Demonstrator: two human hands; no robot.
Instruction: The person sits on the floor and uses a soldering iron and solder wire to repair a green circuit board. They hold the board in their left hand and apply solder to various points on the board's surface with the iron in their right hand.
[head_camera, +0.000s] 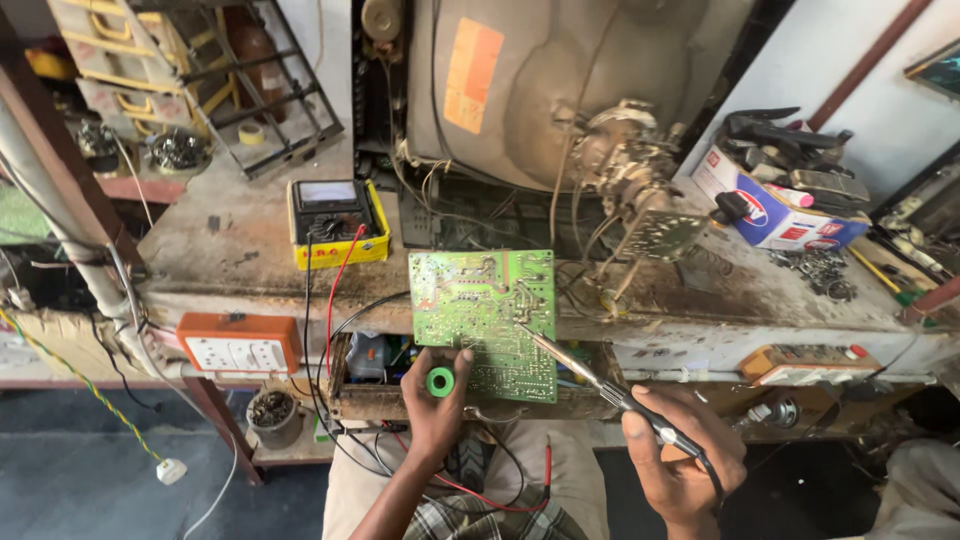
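Note:
A green circuit board (485, 320) stands tilted against the bench edge, solder side facing me. My left hand (436, 408) presses against its lower left edge and holds a small green spool of solder (440, 381). My right hand (680, 460) grips a soldering iron (590, 378) by its black handle. The iron's metal tip touches the board near its right middle. Behind the board sits an opened old television with its picture tube (560, 90) and loose wires exposed.
A yellow analogue multimeter (335, 222) with red and black leads lies on the dusty bench (210, 250). An orange socket box (238, 343) hangs at the front left, another orange box (805, 362) at the right. A carton of remote controls (775, 205) sits at the right.

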